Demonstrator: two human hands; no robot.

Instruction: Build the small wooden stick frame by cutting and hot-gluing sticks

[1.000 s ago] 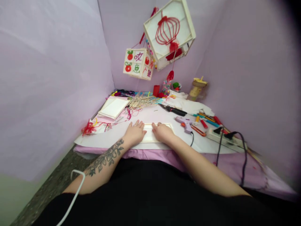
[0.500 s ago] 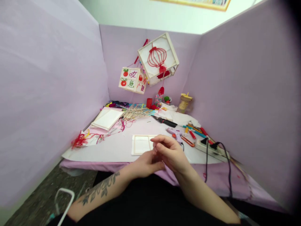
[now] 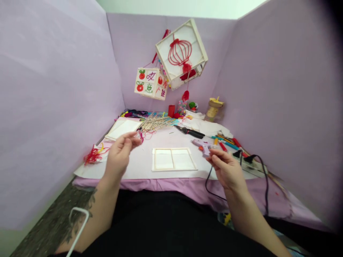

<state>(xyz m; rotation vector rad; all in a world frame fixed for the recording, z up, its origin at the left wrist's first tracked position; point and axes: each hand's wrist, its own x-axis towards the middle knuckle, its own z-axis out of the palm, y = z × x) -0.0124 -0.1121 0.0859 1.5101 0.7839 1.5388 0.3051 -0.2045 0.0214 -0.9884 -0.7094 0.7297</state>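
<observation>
My left hand (image 3: 120, 155) is raised above the left part of the white-covered table, its fingers curled and close to the thumb. My right hand (image 3: 227, 169) hovers at the right beside a light purple glue gun (image 3: 205, 145), thumb and fingers drawn together like a pinch. Whatever either hand may hold is too small to make out. Between the hands, flat on the table, lies a white rectangular panel (image 3: 163, 159) with a thin wooden stick frame and a middle bar.
Stacked white panels (image 3: 123, 127) lie back left, with red yarn (image 3: 93, 155) nearby. Thin sticks (image 3: 158, 123), black-handled pliers (image 3: 191, 132) and a yellow-lidded cup (image 3: 214, 109) are farther back. Two decorated box lanterns (image 3: 182, 53) hang above. A power strip (image 3: 254, 166) with black cables sits at right.
My hands were together over the panel's right side. They have since parted, the left going left and up, the right going right, and the whole panel now shows. The view has tilted down slightly.
</observation>
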